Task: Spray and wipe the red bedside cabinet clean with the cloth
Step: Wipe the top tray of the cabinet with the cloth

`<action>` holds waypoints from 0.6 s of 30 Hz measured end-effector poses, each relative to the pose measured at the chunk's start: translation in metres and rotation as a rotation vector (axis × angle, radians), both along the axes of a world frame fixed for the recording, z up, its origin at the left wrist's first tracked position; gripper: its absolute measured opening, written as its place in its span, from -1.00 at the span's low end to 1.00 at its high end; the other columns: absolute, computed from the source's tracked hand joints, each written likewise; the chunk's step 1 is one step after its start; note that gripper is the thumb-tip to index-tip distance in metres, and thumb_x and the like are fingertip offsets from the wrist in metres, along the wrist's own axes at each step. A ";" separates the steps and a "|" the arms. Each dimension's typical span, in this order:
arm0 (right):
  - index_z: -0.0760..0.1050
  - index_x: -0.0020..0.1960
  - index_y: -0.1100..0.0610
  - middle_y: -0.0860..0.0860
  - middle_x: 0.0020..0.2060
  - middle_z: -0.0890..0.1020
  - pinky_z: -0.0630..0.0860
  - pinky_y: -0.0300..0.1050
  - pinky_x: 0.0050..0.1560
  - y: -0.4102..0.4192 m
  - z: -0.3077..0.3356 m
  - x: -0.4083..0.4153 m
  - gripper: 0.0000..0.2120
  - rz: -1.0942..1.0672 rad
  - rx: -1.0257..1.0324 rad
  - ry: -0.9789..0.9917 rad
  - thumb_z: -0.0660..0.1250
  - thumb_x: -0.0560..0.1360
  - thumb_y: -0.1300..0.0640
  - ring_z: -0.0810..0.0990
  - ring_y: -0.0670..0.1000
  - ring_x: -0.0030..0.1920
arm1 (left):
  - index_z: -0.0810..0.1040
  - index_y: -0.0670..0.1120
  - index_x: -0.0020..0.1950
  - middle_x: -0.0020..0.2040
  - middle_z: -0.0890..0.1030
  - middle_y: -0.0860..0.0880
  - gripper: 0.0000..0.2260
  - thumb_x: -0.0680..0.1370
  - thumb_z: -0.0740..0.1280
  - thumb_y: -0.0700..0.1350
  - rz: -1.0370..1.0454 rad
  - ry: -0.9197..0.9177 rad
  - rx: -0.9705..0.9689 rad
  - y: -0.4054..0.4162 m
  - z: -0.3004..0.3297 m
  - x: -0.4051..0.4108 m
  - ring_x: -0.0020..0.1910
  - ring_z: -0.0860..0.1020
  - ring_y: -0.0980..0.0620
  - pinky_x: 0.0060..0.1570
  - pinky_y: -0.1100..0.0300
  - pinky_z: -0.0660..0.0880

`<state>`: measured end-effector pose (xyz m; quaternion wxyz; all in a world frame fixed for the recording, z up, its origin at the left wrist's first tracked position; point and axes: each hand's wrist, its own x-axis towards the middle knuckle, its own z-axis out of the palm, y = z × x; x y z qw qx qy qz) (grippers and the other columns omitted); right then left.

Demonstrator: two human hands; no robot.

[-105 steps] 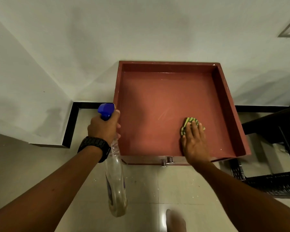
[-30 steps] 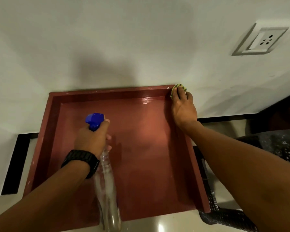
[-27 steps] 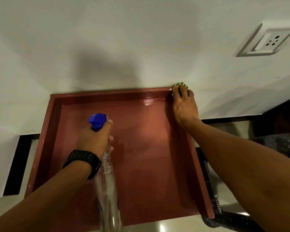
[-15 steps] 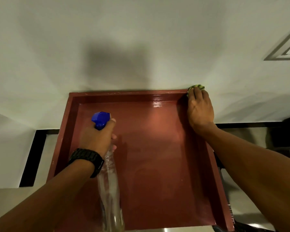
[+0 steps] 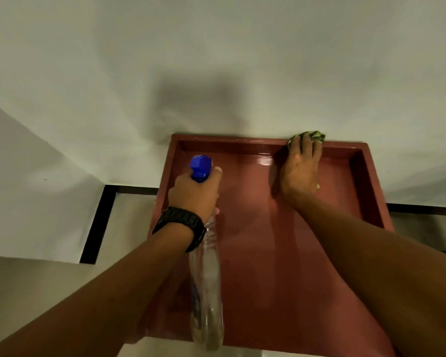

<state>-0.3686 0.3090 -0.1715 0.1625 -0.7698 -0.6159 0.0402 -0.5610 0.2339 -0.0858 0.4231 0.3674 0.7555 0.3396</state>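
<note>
Spray bottle (image 5: 207, 292): nearest the camera, a clear plastic bottle hanging down over the front left part of the cabinet, a little liquid pooled at its bottom end, its blue trigger head (image 5: 200, 167) uppermost.
Left hand (image 5: 195, 193): clenched round the bottle's neck just under the blue head, one fingertip lying beside the head; a black watch (image 5: 181, 226) sits on the wrist.
Red bedside cabinet (image 5: 258, 253): seen from above, a square red top with a raised rim on the left, back and right; it stands against the white wall (image 5: 216, 60), with pale floor tiles (image 5: 129, 222) to its left. The surface shines near the back rim.
Right hand (image 5: 300, 171): reaches over the top to the back rim, right of its middle, palm down, fingers pressing on the cloth.
Cloth (image 5: 310, 136): green-and-yellow, bunched under the right fingertips on top of the back rim, touching the wall.
Skirting (image 5: 95, 222): a black band along the foot of the wall, left of the cabinet.
</note>
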 end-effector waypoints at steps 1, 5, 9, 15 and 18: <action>0.23 0.45 0.31 0.25 0.44 0.26 0.17 0.24 0.43 0.000 0.001 -0.007 -0.34 0.032 -0.020 -0.021 0.33 0.38 0.39 0.15 0.30 0.43 | 0.57 -0.03 -0.18 -0.30 0.67 -0.03 -0.74 0.46 0.33 0.17 0.009 -0.002 0.005 0.000 0.002 -0.005 -0.57 0.57 0.11 -0.42 0.22 0.52; 0.29 0.41 0.28 0.21 0.42 0.31 0.19 0.14 0.43 0.001 0.011 -0.057 -0.48 0.288 -0.017 -0.021 0.27 0.47 0.29 0.22 0.25 0.40 | 0.56 -0.02 -0.17 -0.30 0.67 -0.02 -0.74 0.47 0.32 0.16 0.022 -0.009 0.008 -0.008 0.005 -0.026 -0.56 0.57 0.13 -0.47 0.29 0.49; 0.39 0.34 0.24 0.14 0.36 0.40 0.28 -0.01 0.37 0.017 0.019 -0.128 -0.60 0.466 0.052 0.084 0.17 0.51 0.35 0.30 0.16 0.36 | 0.55 -0.03 -0.18 -0.31 0.66 -0.03 -0.74 0.47 0.32 0.15 0.045 0.014 0.043 -0.017 0.010 -0.046 -0.53 0.56 0.14 -0.47 0.31 0.44; 0.46 0.26 0.29 0.17 0.26 0.50 0.36 -0.12 0.22 0.029 0.026 -0.180 -0.70 0.615 0.001 0.164 0.17 0.55 0.37 0.42 0.15 0.27 | 0.55 -0.04 -0.28 -0.29 0.68 -0.11 -0.72 0.45 0.33 0.16 0.072 -0.009 0.072 -0.023 0.017 -0.076 -0.43 0.58 0.02 -0.29 0.14 0.57; 0.52 0.11 0.32 0.17 0.10 0.58 0.35 -0.21 -0.01 0.038 0.034 -0.203 -0.77 0.678 -0.069 0.183 0.15 0.54 0.39 0.52 0.15 0.11 | 0.54 -0.04 -0.29 -0.30 0.66 -0.12 -0.72 0.45 0.33 0.16 0.095 -0.002 0.059 -0.027 0.017 -0.086 -0.37 0.59 -0.03 -0.29 0.15 0.55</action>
